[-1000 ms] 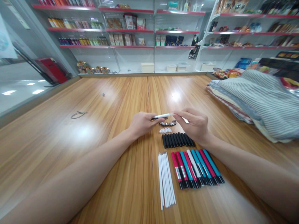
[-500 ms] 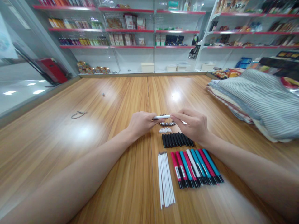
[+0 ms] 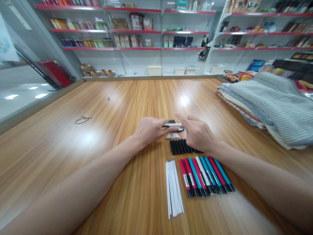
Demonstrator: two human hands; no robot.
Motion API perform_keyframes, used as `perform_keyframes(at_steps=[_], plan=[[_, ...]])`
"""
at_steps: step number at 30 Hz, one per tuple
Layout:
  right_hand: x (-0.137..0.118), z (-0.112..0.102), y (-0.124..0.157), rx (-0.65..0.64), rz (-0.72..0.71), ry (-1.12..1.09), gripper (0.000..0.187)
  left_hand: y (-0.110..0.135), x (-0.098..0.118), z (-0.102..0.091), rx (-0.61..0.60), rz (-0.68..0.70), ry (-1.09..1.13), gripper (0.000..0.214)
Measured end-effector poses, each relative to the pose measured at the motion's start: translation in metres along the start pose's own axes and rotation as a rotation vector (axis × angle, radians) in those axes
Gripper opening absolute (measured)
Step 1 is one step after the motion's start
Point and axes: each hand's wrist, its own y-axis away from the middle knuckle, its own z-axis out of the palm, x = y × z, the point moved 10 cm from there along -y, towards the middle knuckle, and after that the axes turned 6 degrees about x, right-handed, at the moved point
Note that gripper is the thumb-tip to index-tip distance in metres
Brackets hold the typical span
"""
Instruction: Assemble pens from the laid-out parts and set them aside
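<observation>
My left hand (image 3: 153,129) is closed around a white pen (image 3: 174,124), held level just above the table with its dark end by my thumb. At the pen's right end is my right hand (image 3: 199,130), its index finger stretched forward past the pen; the thumb's grip is mostly hidden. Below the hands lie small metal cone tips (image 3: 180,129), small white pieces (image 3: 173,135) and a row of black grips (image 3: 179,147), partly covered by my right hand. Nearer me are white refills (image 3: 174,189) and red, blue and white pen barrels (image 3: 204,176). Small dark springs (image 3: 171,121) lie beyond the tips.
A folded striped cloth pile (image 3: 271,101) lies on the right of the wooden table (image 3: 122,98). On the left are a thin cord loop (image 3: 83,120) and a small metal piece (image 3: 108,98). Shelves of goods (image 3: 137,31) stand behind the table.
The pen has shifted slightly right and down. My right index finger has gone from bent at the pen's end to stretched forward beyond it. My left hand keeps its hold.
</observation>
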Motion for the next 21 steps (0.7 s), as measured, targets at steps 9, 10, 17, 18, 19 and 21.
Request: perform_keyframes(at_steps=[9,10,17,18,19,21], plan=[[-0.039,-0.025,-0.007,0.115,-0.213,-0.128,0.063,0.003,-0.007,0.003,0.011,-0.093,0.11,0.053],[-0.045,-0.031,-0.005,0.149,-0.265,-0.125,0.058,0.003,-0.012,0.005,0.002,-0.149,0.174,0.054],[-0.051,-0.032,0.005,0.197,-0.348,-0.192,0.028,0.009,-0.037,0.006,0.253,-0.509,0.948,0.046],[-0.044,-0.031,0.004,0.211,-0.296,-0.211,0.028,0.009,-0.035,0.01,0.245,-0.522,1.063,0.045],[-0.036,-0.031,0.002,0.23,-0.242,-0.23,0.028,0.008,-0.03,0.013,0.218,-0.527,1.162,0.044],[-0.022,-0.033,-0.001,0.276,-0.139,-0.26,0.028,0.006,-0.022,0.018,0.15,-0.511,1.264,0.044]])
